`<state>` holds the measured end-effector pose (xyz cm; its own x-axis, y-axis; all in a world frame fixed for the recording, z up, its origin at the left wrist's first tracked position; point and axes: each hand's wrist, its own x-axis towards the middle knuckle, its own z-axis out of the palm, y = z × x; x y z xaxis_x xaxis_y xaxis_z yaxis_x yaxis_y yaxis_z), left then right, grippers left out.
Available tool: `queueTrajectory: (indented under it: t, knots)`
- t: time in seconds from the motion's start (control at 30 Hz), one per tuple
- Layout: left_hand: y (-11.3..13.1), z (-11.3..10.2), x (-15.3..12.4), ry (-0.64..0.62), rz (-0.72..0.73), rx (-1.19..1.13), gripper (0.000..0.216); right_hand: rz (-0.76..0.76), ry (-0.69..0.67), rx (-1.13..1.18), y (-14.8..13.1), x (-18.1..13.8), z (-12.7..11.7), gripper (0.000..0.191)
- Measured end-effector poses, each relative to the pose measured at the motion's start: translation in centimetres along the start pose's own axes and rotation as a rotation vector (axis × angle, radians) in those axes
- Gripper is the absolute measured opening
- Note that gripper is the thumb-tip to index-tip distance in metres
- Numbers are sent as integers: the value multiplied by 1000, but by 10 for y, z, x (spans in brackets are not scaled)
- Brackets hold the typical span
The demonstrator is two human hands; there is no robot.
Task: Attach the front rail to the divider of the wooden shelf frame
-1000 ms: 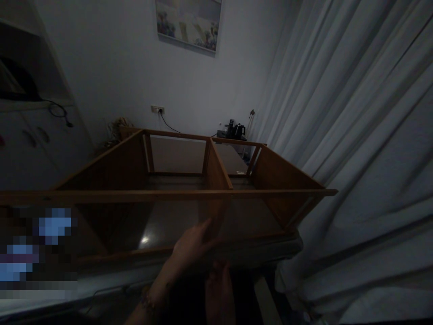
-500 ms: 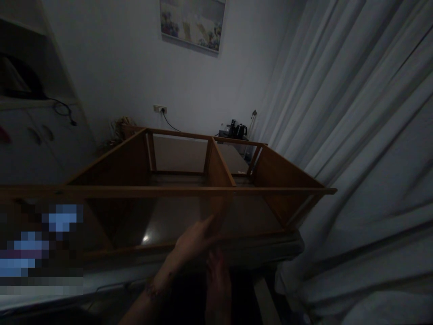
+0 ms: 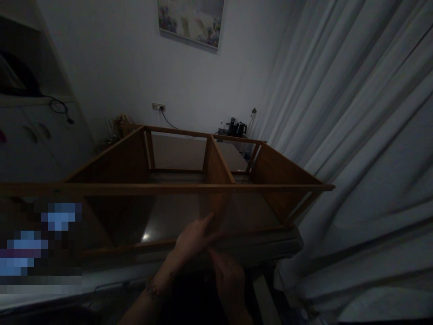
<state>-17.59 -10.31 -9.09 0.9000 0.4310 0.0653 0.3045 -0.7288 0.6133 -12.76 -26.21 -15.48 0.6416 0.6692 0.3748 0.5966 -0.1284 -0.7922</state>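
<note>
A brown wooden shelf frame (image 3: 189,188) lies on its back on a dark table (image 3: 270,246), with a middle divider (image 3: 218,167) splitting it in two. My left hand (image 3: 194,237) reaches forward with its fingers pressed against the near lower end of the divider. My right hand (image 3: 230,284) is raised just below and to the right of it, fingers curled near the frame's front rail. The room is dim, so whether either hand holds anything small is hidden.
Grey curtains (image 3: 355,158) hang close on the right. A white wall with a picture (image 3: 191,20) and a socket (image 3: 158,107) is behind. A kettle (image 3: 237,128) stands at the far end. White cabinets (image 3: 37,135) are at the left.
My right hand has risen and moved slightly right, towards the frame's front rail. My left hand stays on the divider's near end. The view has shifted a little.
</note>
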Motion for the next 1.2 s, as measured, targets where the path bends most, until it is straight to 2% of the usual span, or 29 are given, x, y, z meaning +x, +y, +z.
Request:
queueTrajectory:
  t: [0.13,0.3,0.47,0.53,0.63,0.8,0.93,1.2]
  knots:
    - [1,-1,0,2,3,-8,55,51,29,91,-4,-1,4,24]
    - [3,-3,-1,-6,3,2,55,197,89,221,-6,-8,12,32]
    - [1,0,-1,14,1,27,57,433,164,520,-7,-5,17,43]
    - [0,2,-1,17,-16,29,60,479,183,580,-8,-4,18,47]
    - [0,2,0,26,-27,22,61,466,168,450,-11,-6,16,44]
    - [3,-2,0,-18,-7,16,56,225,169,117,-4,-14,11,24]
    - [6,-2,0,-16,-28,36,57,132,229,102,4,-17,11,26]
    - [0,1,0,-4,-18,28,62,391,208,424,-4,-12,12,41]
